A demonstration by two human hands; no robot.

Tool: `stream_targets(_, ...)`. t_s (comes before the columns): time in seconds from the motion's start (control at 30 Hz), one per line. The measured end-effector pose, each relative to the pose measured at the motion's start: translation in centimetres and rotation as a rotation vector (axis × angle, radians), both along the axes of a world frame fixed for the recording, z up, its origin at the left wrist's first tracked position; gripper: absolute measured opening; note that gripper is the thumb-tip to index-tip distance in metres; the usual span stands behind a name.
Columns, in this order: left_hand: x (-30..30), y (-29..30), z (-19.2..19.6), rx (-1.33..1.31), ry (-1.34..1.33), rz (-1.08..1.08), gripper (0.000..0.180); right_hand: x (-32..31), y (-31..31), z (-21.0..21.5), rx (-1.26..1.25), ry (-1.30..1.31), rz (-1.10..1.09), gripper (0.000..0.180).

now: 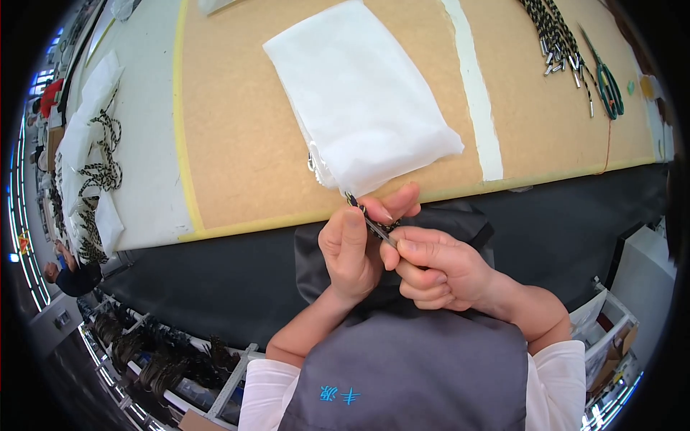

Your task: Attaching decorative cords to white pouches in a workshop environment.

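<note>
One pinch from the left hand point(353, 248) holds the cord point(353, 201) just off the table's point(244, 144) edge, the right hand point(444, 267) clamps it lower down, seemingly to steady that short span, and the white bag point(359, 93) lies just beyond, apparently leaving both room.

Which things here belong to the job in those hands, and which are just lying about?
In use:
patterned cord, in the left hand
slim metal piece, pinched by the right hand
white bag just beyond, probably

Lying about, apparently:
green-handled scissors
bundled metal-tipped cords, perhaps spares
looped cords at far left
</note>
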State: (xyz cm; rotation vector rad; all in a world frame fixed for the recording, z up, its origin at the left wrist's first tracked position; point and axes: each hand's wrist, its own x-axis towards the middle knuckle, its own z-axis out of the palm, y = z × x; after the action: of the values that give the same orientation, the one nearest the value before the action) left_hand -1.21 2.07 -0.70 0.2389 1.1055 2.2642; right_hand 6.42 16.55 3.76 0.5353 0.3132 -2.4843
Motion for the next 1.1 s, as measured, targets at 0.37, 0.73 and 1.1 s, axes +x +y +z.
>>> stream_targets(0.37, 0.2, -0.4, 0.4, -0.024, -0.093, 0.014, 0.040, -0.6, 0.4, 2.1, 0.920, 0.248, 0.156, 0.013)
stream_targets(0.73, 1.2, 0.5, 0.9, -0.043, -0.151, 0.018, 0.040, 1.1, 1.4, 5.2, 1.243, 0.289, 0.263, 0.024)
stream_targets(1.1, 0.4, 0.0, 0.7, 0.130, -0.251, -0.022, 0.046, 1.1, 1.4, 3.1, 0.924, 0.191, 0.135, 0.026)
